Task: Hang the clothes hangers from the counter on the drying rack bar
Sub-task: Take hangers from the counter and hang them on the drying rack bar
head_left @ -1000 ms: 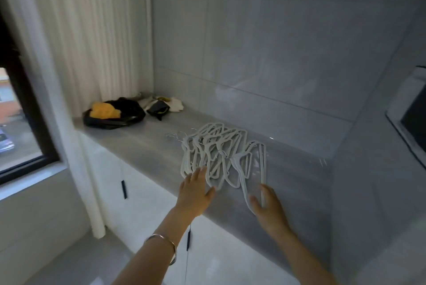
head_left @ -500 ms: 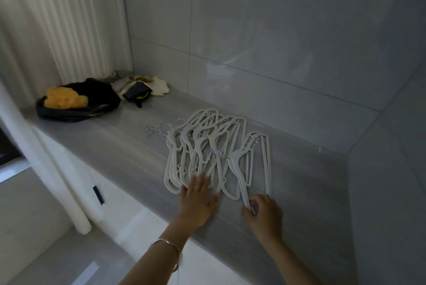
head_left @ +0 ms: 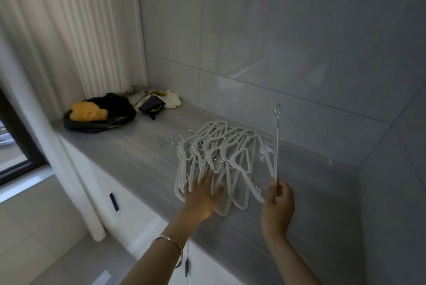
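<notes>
Raised off the grey table (head_left: 138, 160), a white plastic hanger (head_left: 276, 146) stands pinched in the right hand (head_left: 277, 201); the flat left hand (head_left: 201, 197) presses the hanger pile (head_left: 230, 151).

This is a home laundry corner. Glossy grey tiles cover the walls (head_left: 288, 42). A grey striped counter (head_left: 138, 158) runs along them over white cabinets (head_left: 129, 215) with dark handles. A pale pleated curtain (head_left: 69, 31) hangs at the counter's far left end, beside a dark-framed window (head_left: 11, 146). White hangers (head_left: 219, 158) lie heaped mid-counter, and crumpled clothes (head_left: 99, 114) sit in its far left corner.
</notes>
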Motion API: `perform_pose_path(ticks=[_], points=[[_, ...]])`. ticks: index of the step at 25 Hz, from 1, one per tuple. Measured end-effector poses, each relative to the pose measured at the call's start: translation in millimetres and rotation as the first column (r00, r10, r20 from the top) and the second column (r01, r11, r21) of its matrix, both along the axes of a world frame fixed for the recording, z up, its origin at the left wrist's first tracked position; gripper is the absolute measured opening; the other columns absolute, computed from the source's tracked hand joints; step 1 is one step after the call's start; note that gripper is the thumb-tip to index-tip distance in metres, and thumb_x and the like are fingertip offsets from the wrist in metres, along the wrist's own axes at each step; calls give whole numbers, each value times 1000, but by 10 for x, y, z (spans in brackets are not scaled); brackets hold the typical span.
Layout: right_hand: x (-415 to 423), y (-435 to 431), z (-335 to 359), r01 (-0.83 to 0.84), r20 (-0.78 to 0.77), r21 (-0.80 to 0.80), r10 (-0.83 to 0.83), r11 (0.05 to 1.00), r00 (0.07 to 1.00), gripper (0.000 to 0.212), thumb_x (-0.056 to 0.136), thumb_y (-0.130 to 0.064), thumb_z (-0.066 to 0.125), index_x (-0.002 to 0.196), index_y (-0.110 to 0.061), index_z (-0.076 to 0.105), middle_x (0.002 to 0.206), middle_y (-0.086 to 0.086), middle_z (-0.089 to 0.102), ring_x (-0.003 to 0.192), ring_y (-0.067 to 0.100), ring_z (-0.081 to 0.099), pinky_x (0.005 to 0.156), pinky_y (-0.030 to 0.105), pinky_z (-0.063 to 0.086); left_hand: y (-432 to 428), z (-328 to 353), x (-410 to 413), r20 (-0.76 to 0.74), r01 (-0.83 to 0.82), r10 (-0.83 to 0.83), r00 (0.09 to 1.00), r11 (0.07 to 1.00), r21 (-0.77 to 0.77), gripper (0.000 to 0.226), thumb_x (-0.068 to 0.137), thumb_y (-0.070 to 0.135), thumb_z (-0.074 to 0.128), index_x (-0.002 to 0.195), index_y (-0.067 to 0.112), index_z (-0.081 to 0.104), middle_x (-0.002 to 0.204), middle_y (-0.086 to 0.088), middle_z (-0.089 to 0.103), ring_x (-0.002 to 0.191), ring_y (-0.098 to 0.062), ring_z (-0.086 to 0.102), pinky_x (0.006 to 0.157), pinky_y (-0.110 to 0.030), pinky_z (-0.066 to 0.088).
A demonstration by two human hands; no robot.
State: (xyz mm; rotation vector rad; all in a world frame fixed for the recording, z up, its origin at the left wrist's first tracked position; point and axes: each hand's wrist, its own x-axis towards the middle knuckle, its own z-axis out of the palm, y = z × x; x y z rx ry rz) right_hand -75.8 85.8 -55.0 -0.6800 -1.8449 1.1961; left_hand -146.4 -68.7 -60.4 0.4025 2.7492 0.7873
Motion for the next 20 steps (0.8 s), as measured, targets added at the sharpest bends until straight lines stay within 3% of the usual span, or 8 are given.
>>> perform_pose_path(ticks=[5, 10, 14, 16, 20], points=[[45, -166, 412, -67, -127, 40, 72, 997, 989, 17, 95, -13, 49, 97, -1, 60, 87, 5, 55, 70, 8, 51, 63, 5, 37, -293, 477, 115, -114, -76, 86, 990, 993, 85, 62, 96, 55, 23, 150, 27, 8, 158, 2, 14, 146, -23, 5, 118, -49, 4], [159, -229, 681, -226, -191, -37, 215, 973, 958, 18, 96, -19, 47, 91, -9, 62, 75, 0, 55, 62, 8, 50, 55, 9, 38, -325, 587, 221, -166, -67, 90, 982, 988, 142, 61, 95, 54, 24, 149, 27, 14, 155, 0, 24, 144, -24, 16, 116, -49, 15], [247, -347, 886, -460, -195, -156, 430, 874, 882, 24, 96, -18, 46, 82, -12, 65, 67, 0, 58, 55, 0, 52, 55, 14, 43, -439, 938, 330, -322, -72, 172, 931, 951, 300, 65, 96, 52, 29, 150, 25, 6, 159, -2, 9, 146, -23, 9, 118, -45, 14], [328, -484, 1033, -584, -217, -179, 547, 792, 808, 24, 95, -19, 48, 83, -17, 69, 64, -4, 61, 54, 2, 53, 55, 14, 46, -603, 1259, 453, -479, -85, 258, 839, 932, 353, 68, 94, 55, 29, 151, 25, 5, 159, -1, 3, 147, -21, 4, 119, -43, 11], [577, -809, 1391, -799, -263, -151, 755, 582, 600, 23, 93, -19, 52, 82, -14, 72, 63, 0, 62, 54, 8, 52, 54, 21, 46, -1124, 1897, 957, -825, -206, 364, 432, 930, 303, 74, 90, 63, 17, 150, 19, 17, 158, -6, 10, 145, -25, 4, 118, -42, 3]])
